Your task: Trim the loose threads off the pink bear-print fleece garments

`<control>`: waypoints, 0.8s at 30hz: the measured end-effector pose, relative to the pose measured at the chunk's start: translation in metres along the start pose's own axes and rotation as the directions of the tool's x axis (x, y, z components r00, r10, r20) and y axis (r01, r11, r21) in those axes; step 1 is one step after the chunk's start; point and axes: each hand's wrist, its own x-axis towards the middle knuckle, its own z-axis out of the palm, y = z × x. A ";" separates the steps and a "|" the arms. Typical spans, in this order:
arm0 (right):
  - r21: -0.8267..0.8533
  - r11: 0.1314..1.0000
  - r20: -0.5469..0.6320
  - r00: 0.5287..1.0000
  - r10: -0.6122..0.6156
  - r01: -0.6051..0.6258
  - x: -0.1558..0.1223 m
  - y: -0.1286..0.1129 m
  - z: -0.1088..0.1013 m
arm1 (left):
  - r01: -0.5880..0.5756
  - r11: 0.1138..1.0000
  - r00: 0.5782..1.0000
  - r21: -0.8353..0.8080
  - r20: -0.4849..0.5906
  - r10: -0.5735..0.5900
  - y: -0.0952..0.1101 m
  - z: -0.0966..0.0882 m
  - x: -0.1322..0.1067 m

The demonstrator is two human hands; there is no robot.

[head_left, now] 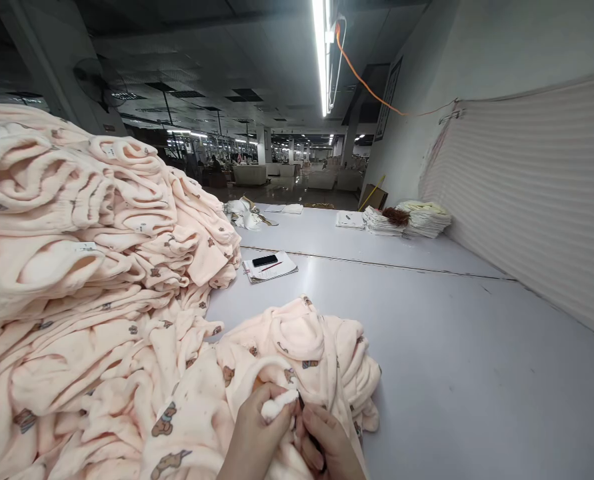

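My left hand [259, 430] is closed, pinching a whitish fold of a pale pink fleece garment [191, 413] printed with brown bears. Close beside it, almost touching, my right hand [329, 443] curls around a slim black tool [315, 441]. The tool's tip meets the pinched cloth near my left fingertips. Most of the tool is covered by my fingers, so its kind cannot be made out. Bunched pink fleece [301, 333] lies just beyond both hands.
A tall heap of pink fleece garments [77, 220] fills the left side. On the pale table [451, 347] lie a phone [265, 261] and papers [281, 269]. Folded white stacks [381, 223] stand at the far right, beside a hanging striped sheet [537, 173].
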 end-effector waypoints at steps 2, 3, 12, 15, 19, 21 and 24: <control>-0.156 0.978 -0.069 0.987 -0.149 0.137 -0.003 -0.006 0.002 | -0.146 0.977 0.988 0.152 -0.023 0.151 -0.002 -0.002 -0.003; -0.304 0.926 -0.090 0.961 -0.263 0.225 -0.006 -0.012 0.003 | -0.220 0.947 0.973 0.232 -0.010 0.229 -0.004 -0.002 -0.004; -0.522 0.817 -0.091 0.937 -0.338 0.245 -0.005 -0.018 -0.009 | -0.292 0.894 0.954 0.339 0.035 0.298 0.001 0.000 -0.002; -0.226 0.965 -0.073 0.986 -0.150 0.130 0.003 -0.005 -0.011 | -0.250 0.923 0.966 0.293 0.011 0.258 0.003 0.000 -0.002; -0.489 0.839 -0.094 0.942 -0.323 0.239 -0.005 -0.015 -0.005 | -0.275 0.900 0.957 0.338 0.008 0.290 0.002 -0.001 -0.003; -0.698 0.660 -0.052 0.900 -0.433 0.277 -0.013 -0.027 -0.001 | -0.300 0.879 0.950 0.371 0.034 0.310 0.002 -0.001 -0.003; -0.818 0.511 -0.028 0.869 -0.493 0.263 -0.019 -0.039 0.001 | -0.314 0.865 0.944 0.391 0.030 0.329 0.004 -0.001 -0.001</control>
